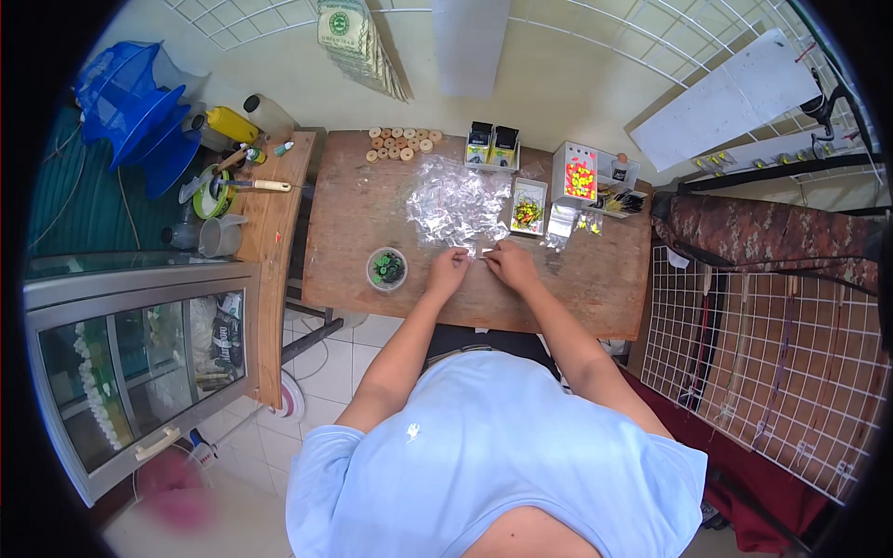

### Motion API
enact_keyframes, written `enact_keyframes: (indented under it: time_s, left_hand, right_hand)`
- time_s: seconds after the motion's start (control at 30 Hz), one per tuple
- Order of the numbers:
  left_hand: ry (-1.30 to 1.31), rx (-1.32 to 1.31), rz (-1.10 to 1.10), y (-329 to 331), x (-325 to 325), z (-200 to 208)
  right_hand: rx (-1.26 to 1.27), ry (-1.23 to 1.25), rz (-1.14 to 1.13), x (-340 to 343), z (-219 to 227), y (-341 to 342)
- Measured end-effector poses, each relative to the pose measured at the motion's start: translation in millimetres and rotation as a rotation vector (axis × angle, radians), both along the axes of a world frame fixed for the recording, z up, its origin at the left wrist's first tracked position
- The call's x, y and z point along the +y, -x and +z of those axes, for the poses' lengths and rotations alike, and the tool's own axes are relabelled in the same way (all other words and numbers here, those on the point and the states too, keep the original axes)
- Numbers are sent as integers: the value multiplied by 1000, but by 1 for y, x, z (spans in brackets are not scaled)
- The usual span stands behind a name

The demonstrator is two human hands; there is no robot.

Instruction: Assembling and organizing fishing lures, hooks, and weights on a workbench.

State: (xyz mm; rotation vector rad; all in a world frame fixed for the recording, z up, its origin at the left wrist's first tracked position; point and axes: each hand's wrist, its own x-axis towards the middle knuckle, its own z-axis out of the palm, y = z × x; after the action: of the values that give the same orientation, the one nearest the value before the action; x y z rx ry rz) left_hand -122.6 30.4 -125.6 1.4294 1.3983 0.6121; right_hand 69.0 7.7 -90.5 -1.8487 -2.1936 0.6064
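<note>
My left hand (449,270) is closed in a pinch at the near edge of a pile of small clear plastic bags (456,200), and its fingers seem to grip a clear bag. Close beside it, my right hand (512,264) is also closed, thumb and fingers pinched together; what it holds is too small to make out. Left of my left hand stands a round clear tub (373,280) with green and black pieces. Beyond my right hand is a white tray (517,226) of small yellow, red and green pieces, with filled clear bags (560,221) lying next to it.
Wooden discs (400,144) stand in rows at the table's back. A box of black and yellow packets (492,147) and a white box of bright pieces (579,177) stand at back right. A side bench (270,209) with bottles lies left; a wire rack (753,353) stands right.
</note>
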Motion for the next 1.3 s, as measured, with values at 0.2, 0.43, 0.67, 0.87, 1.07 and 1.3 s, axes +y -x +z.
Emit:
enact_keyframes:
  time_s: [0.2, 0.43, 0.67, 0.87, 1.07, 1.3]
  left_hand:
    - [-149, -8, -223, -6, 11, 24]
    - [-18, -311, -402, -12, 14, 54]
    - [110, -260, -305, -17, 12, 46]
    - [119, -391, -131, -21, 17, 49]
    - [89, -432, -103, -26, 24, 67]
    - [177, -377, -272, -28, 27, 70]
  right_hand:
    - [711, 8, -364, -6, -8, -17]
    - [1136, 674, -501, -19, 32, -21]
    - [943, 656, -376, -21, 33, -26]
    - [1011, 448, -525, -23, 44, -19]
    - [1082, 199, -492, -20, 32, -14]
    - [986, 143, -415, -17, 33, -16]
